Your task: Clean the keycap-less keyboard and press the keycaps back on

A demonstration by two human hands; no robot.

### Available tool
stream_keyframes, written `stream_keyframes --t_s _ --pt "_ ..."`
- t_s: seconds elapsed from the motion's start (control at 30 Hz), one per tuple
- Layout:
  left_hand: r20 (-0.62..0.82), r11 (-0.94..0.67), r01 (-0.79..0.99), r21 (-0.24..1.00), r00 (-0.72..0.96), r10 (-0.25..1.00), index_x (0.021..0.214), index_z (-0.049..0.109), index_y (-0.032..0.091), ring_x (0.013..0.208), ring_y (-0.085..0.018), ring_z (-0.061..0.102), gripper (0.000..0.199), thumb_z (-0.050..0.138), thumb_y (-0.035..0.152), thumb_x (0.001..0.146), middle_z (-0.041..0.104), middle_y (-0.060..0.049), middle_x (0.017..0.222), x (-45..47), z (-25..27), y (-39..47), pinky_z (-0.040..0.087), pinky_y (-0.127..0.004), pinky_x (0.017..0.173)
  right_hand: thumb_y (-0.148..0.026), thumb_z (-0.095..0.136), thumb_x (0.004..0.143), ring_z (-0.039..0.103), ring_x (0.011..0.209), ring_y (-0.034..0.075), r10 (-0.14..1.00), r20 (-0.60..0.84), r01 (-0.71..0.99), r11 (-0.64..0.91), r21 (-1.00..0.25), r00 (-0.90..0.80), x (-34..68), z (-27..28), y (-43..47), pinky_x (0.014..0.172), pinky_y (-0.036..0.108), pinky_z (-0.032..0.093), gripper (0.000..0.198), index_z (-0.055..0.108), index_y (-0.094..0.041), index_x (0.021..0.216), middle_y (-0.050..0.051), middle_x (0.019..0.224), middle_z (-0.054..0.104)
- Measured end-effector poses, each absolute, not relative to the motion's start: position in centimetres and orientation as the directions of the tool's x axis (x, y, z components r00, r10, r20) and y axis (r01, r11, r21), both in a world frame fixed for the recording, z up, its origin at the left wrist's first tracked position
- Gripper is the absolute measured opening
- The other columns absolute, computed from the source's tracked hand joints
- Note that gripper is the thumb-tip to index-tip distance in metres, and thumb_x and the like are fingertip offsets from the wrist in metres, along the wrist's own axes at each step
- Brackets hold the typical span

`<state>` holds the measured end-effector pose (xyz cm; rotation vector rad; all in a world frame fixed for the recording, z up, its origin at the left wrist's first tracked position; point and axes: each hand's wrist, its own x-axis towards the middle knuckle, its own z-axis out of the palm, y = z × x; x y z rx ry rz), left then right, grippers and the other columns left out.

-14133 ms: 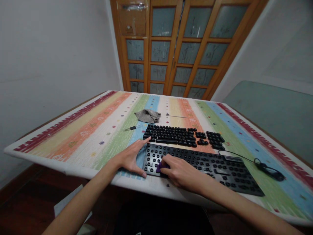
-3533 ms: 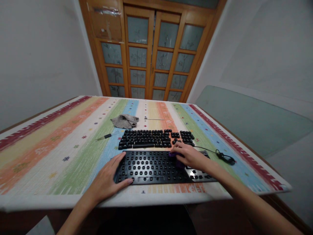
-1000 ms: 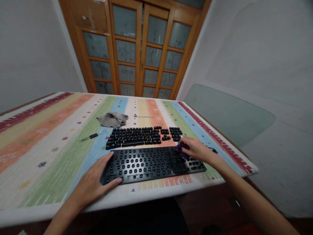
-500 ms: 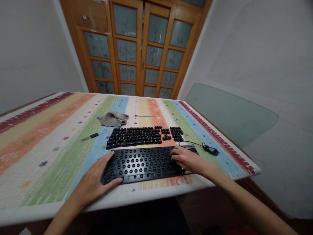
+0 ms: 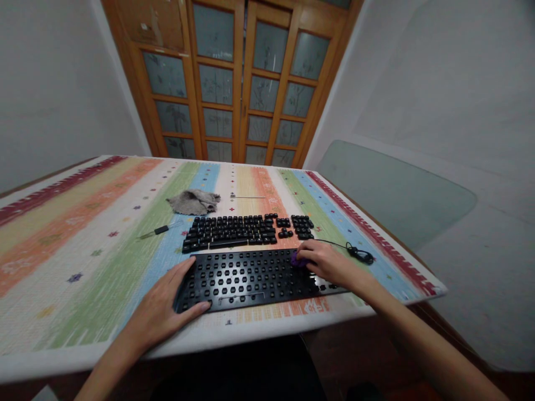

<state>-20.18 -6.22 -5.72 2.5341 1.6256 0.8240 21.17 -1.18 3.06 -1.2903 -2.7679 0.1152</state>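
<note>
A black keyboard base with its keycaps off (image 5: 246, 281) lies along the near side of the table. My left hand (image 5: 161, 303) grips its left end, thumb over the front corner and fingers along the back corner. My right hand (image 5: 321, 259) is closed on a small purple lump (image 5: 298, 260), pressed to the base right of its middle. The lump looks soft; the fingers cover most of it. Just behind the base, the black keycaps (image 5: 234, 229) are laid out in keyboard order.
The keyboard's bundled cable (image 5: 359, 254) lies to the right. Behind the keycaps are a crumpled grey cloth (image 5: 193, 201) and a thin brush-like rod (image 5: 248, 196). A black-handled tool with wire ends (image 5: 161, 229) lies left, on the striped tablecloth (image 5: 96, 267).
My right hand has shifted slightly back and right over the base, and the purple lump in its fingers has come into sight. My left hand stays in place.
</note>
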Motion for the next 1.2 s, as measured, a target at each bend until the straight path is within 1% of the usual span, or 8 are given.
stream_keyframes --t_s 0.13,0.37,0.47,0.6,0.8,0.97,1.1,1.2 --pt "0.412 -0.463 0.835 0.297 0.325 0.851 0.152 0.028 0.023 0.128 -0.035 0.057 0.086 0.061 0.063 0.084 0.052 -0.015 0.147 -20.2 -5.7 -6.2 0.049 -0.051 0.107 0.001 0.048 0.085 0.061 0.092 0.022 0.734 -0.022 0.734 0.679 0.000 -0.679 20.6 2.2 -2.1 0.082 0.036 0.050 0.028 0.070 -0.014 0.095 0.012 0.097 0.068" --pt "0.411 -0.463 0.833 0.301 0.325 0.852 0.152 0.028 0.023 0.129 -0.035 0.056 0.086 0.061 0.064 0.084 0.052 -0.014 0.147 -20.1 -5.6 -6.2 0.049 -0.051 0.107 0.001 0.048 0.089 0.058 0.095 0.023 0.619 -0.097 0.621 0.783 0.006 -0.779 20.3 3.6 -4.3 0.088 0.039 0.048 0.028 0.069 -0.017 0.090 0.009 0.096 0.070" --pt "0.416 -0.465 0.831 0.306 0.323 0.850 0.152 0.030 0.023 0.128 -0.035 0.057 0.085 0.062 0.063 0.084 0.052 -0.013 0.147 -20.1 -5.6 -6.2 0.049 -0.050 0.107 0.002 0.048 0.087 0.058 0.090 0.022 0.602 -0.128 0.612 0.789 -0.057 -0.788 20.4 4.5 -4.3 0.085 0.036 0.048 0.029 0.069 -0.019 0.083 0.006 0.087 0.070" --pt "0.416 -0.460 0.833 0.309 0.316 0.853 0.152 0.031 0.023 0.128 -0.034 0.057 0.085 0.062 0.063 0.083 0.053 -0.014 0.146 -20.2 -5.7 -6.2 0.049 -0.050 0.107 0.004 0.049 0.082 0.062 0.086 0.018 0.557 -0.175 0.584 0.762 -0.279 -0.812 20.8 5.8 -3.1 0.086 0.033 0.048 0.033 0.072 -0.020 0.079 0.003 0.083 0.072" --pt "0.401 -0.446 0.836 0.320 0.307 0.863 0.151 0.032 0.021 0.129 -0.034 0.056 0.084 0.061 0.063 0.084 0.052 -0.014 0.147 -20.1 -5.7 -6.3 0.048 -0.050 0.108 -0.009 0.057 0.082 0.067 0.090 0.019 0.724 0.140 0.647 0.673 -0.358 -0.675 18.8 5.1 -1.2 0.086 0.034 0.050 0.027 0.072 -0.019 0.102 0.007 0.099 0.075" --pt "0.380 -0.439 0.825 0.355 0.301 0.875 0.152 0.031 0.022 0.130 -0.034 0.055 0.085 0.064 0.060 0.083 0.052 -0.014 0.147 -19.8 -5.1 -6.5 0.048 -0.050 0.109 -0.011 0.059 0.083 0.068 0.093 0.020 0.699 0.258 0.569 0.702 -0.428 -0.667 13.6 3.0 -0.5 0.087 0.035 0.051 0.029 0.070 -0.018 0.109 0.008 0.103 0.075" --pt "0.354 -0.423 0.816 0.395 0.290 0.889 0.151 0.032 0.021 0.131 -0.035 0.054 0.086 0.065 0.060 0.082 0.051 -0.016 0.147 -19.6 -4.7 -6.7 0.047 -0.052 0.109 -0.009 0.056 0.086 0.068 0.102 0.021 0.625 0.297 0.448 0.749 -0.488 -0.721 9.5 2.0 0.6 0.091 0.037 0.051 0.038 0.065 -0.019 0.121 0.009 0.114 0.073" --pt "0.335 -0.415 0.808 0.418 0.287 0.897 0.152 0.030 0.021 0.133 -0.035 0.052 0.086 0.065 0.060 0.083 0.049 -0.017 0.148 -19.4 -4.6 -6.8 0.045 -0.053 0.110 -0.005 0.055 0.086 0.068 0.098 0.020 0.556 0.302 0.375 0.788 -0.489 -0.774 6.7 1.7 1.6 0.091 0.036 0.051 0.038 0.067 -0.018 0.119 0.008 0.110 0.073"
